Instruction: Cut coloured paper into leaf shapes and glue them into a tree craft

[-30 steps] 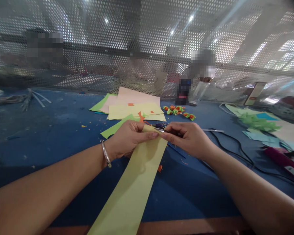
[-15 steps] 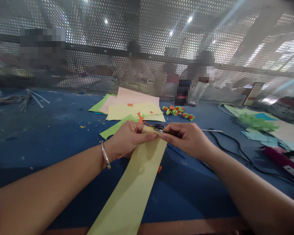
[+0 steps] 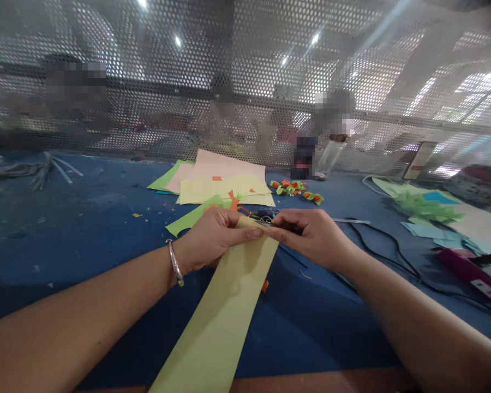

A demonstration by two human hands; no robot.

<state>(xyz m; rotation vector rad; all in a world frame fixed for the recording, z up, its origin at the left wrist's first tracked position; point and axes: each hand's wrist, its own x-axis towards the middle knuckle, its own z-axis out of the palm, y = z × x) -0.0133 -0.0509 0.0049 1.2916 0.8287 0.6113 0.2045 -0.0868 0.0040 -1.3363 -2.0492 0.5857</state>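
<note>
One bare left hand (image 3: 213, 238) in the head view pinches between its fingers the far end of a long pale-yellow paper strip (image 3: 225, 311), which hangs toward the wearer over the blue desk (image 3: 319, 327), while the bare right hand (image 3: 311, 236) closes its fingers around a slim metal-tipped tool (image 3: 265, 222) at the strip's corner. Thin and light, the strip probably creases or tears easily, suiting a gentle edge pinch.

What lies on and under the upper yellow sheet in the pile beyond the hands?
On it lie orange scraps. Under it, a pink sheet shows past the back edge and another yellow sheet at the front. Anything beneath its middle is covered.
</note>
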